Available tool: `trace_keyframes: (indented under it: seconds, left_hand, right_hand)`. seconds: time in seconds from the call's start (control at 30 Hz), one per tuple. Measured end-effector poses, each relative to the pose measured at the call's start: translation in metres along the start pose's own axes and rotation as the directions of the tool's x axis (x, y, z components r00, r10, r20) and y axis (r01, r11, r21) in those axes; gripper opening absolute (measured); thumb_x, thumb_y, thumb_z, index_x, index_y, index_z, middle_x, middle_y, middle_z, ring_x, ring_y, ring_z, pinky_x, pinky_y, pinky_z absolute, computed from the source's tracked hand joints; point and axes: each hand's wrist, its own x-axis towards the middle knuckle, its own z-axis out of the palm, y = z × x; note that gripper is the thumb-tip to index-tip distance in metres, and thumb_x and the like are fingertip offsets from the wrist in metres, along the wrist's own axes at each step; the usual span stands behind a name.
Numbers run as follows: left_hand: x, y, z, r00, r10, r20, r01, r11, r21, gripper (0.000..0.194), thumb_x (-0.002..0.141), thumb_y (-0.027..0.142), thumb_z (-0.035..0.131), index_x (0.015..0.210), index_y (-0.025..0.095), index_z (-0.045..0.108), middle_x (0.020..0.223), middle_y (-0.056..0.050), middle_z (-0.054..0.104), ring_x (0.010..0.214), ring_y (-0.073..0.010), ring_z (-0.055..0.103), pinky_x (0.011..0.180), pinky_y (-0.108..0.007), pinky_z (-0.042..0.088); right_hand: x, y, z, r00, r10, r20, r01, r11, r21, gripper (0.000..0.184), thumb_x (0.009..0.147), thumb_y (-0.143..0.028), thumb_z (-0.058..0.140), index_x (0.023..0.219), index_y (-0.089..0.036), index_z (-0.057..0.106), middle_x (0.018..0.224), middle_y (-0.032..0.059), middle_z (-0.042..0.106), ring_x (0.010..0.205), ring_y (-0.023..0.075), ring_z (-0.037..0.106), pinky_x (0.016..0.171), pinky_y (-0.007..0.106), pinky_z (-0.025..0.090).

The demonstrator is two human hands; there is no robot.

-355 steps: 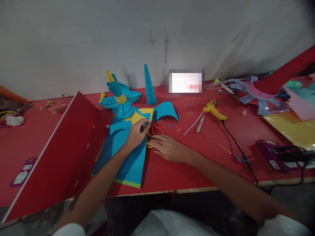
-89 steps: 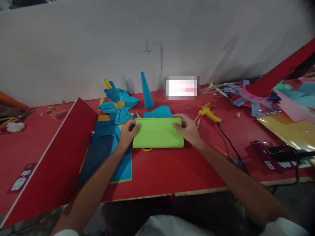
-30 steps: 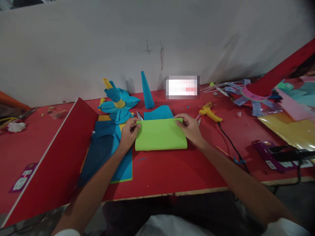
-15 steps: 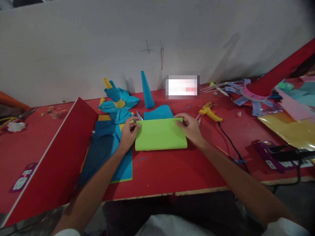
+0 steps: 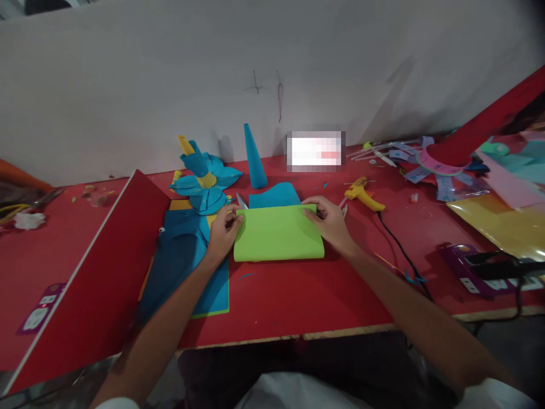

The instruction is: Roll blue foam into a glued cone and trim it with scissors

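Observation:
A lime-green sheet (image 5: 279, 234), bent over with a rounded fold on the near side, lies in front of me on the red table. My left hand (image 5: 223, 230) pinches its far left corner, and my right hand (image 5: 331, 222) pinches the far right corner. Just behind the sheet is a blue piece (image 5: 275, 195) with a curved top edge. A scissors-like metal blade (image 5: 242, 201) shows beside my left fingertips. Farther back stands a tall blue cone (image 5: 254, 159). Blue flower-shaped work (image 5: 206, 179) with yellow parts sits to its left.
A yellow glue gun (image 5: 364, 194) with a black cord lies right of my right hand. Blue sheets (image 5: 179, 255) lie under my left forearm, beside an upright red panel (image 5: 97, 272). A purple power strip (image 5: 468, 270) is at the right, near a red tube (image 5: 489, 125).
Almost nothing differs. Both hands keep hold of the green sheet's far corners in the same place.

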Motion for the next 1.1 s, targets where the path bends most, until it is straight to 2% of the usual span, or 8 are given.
trace_keyframes:
  seconds: [0.3, 0.77, 1.1]
  left_hand:
    - [-0.0001, 0.0, -0.0002, 1.0, -0.008, -0.013, 0.008, 1.0, 0.023, 0.029, 0.096, 0.043, 0.067, 0.113, 0.021, 0.063, 0.072, 0.004, 0.055, 0.063, -0.014, 0.053, 0.06, -0.026, 0.037]
    - [0.0017, 0.0022, 0.0003, 0.998, 0.051, -0.048, -0.049, 0.998, 0.043, 0.026, 0.094, 0.039, 0.067, 0.111, 0.019, 0.065, 0.07, 0.004, 0.054, 0.061, -0.0127, 0.053, 0.058, -0.024, 0.038]
    - [0.0004, 0.0015, -0.0005, 0.998, 0.046, -0.043, -0.043, 0.997, 0.058, 0.026, 0.096, 0.039, 0.066, 0.113, 0.019, 0.065, 0.071, 0.004, 0.054, 0.062, -0.0126, 0.051, 0.059, -0.025, 0.037]
  right_hand:
    - [0.0002, 0.0015, -0.0005, 1.0, -0.01, -0.016, 0.01, 1.0, -0.026, 0.022, 0.097, -0.043, 0.063, 0.107, -0.025, 0.072, 0.091, 0.0029, 0.072, 0.078, 0.0188, 0.063, 0.07, 0.032, 0.047]
    - [0.0014, -0.003, -0.0006, 1.0, -0.013, -0.008, 0.013, 1.0, -0.015, 0.023, 0.092, -0.039, 0.067, 0.107, -0.022, 0.07, 0.091, 0.0032, 0.071, 0.078, 0.0177, 0.062, 0.069, 0.031, 0.045]
    - [0.0005, -0.0005, -0.0011, 1.0, -0.015, -0.014, 0.014, 0.999, -0.032, 0.021, 0.093, -0.038, 0.066, 0.107, -0.023, 0.071, 0.092, 0.0033, 0.07, 0.078, 0.0174, 0.061, 0.069, 0.031, 0.045]
